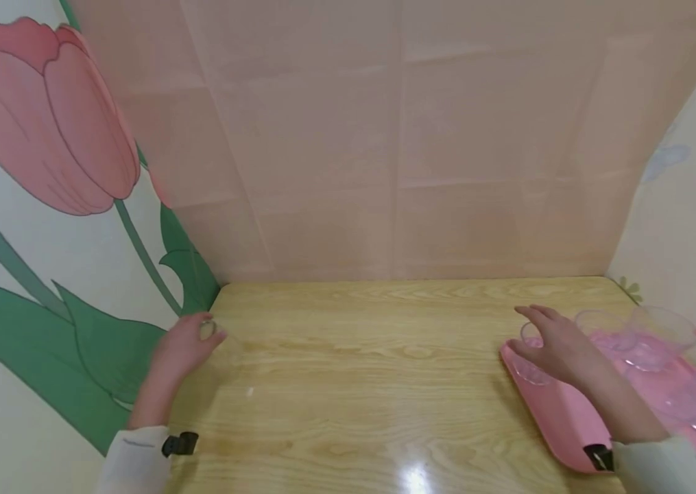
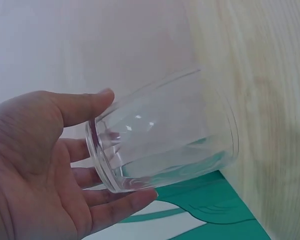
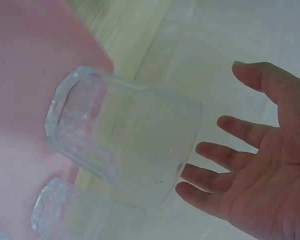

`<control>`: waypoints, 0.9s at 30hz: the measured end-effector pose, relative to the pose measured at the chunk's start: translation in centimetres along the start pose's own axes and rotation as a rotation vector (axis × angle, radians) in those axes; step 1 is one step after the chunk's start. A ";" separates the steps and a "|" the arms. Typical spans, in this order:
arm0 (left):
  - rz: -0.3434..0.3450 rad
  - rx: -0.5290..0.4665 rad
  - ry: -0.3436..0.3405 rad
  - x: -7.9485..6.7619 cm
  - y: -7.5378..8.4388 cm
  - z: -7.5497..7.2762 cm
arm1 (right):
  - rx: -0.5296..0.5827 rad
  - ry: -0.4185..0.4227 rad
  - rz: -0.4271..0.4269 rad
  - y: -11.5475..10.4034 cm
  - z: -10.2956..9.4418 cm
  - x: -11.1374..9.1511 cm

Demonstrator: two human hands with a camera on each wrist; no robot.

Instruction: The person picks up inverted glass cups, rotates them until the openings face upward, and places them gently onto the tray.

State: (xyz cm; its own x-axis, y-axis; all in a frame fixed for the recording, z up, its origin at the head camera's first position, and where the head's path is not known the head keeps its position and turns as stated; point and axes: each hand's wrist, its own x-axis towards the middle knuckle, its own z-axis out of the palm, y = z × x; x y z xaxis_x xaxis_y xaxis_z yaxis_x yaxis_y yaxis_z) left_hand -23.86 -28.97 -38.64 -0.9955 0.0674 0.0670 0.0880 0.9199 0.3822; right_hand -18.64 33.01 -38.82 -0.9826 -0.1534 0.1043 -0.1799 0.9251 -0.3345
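Observation:
My left hand holds a clear cup at its thick-ringed end, thumb on one side and fingers curled round the other. The cup's wider end points toward the wooden table, beside the tulip-patterned wall; whether it touches the table I cannot tell. At the right, my right hand is over the corner of a pink tray, fingers spread and thumb apart. Below it, a clear glass with a faceted base stands upright on the tray. The fingertips are close to the glass's rim; contact is unclear.
Other clear glasses stand on the tray to the right of my right hand. The wooden table stretches between both hands. A pinkish sheet hangs at the back, and patterned walls flank the table.

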 end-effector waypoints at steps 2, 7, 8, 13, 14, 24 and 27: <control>0.007 -0.006 0.010 -0.3 0.4 0.0 | 0.021 0.008 0.002 -0.3 0.1 0.0; 0.029 -0.032 0.040 -0.9 1.5 0.1 | 0.069 0.061 -0.019 -1.1 0.4 0.0; 0.032 -0.040 0.044 -1.0 1.7 0.1 | 0.076 0.073 -0.028 -1.3 0.5 -0.1; 0.048 -0.074 0.065 -1.8 2.6 0.2 | 0.103 0.135 -0.066 -2.5 0.7 -0.5; 0.052 -0.080 0.070 -1.9 2.8 0.3 | 0.105 0.150 -0.072 -2.8 0.7 -0.6; 0.093 -0.195 0.109 -2.6 5.2 1.1 | 0.161 0.142 -0.068 -5.4 1.2 -1.6; 0.117 -0.240 0.119 -2.5 5.9 1.7 | 0.181 0.133 -0.063 -5.8 1.3 -1.8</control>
State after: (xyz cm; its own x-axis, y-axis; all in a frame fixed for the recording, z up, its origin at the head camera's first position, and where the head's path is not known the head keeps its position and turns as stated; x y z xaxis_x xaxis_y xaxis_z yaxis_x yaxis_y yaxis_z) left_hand -20.93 -22.99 -38.13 -0.9680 0.1091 0.2261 0.2226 0.7896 0.5719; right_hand -15.91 27.50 -38.33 -0.9566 -0.1509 0.2493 -0.2582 0.8357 -0.4848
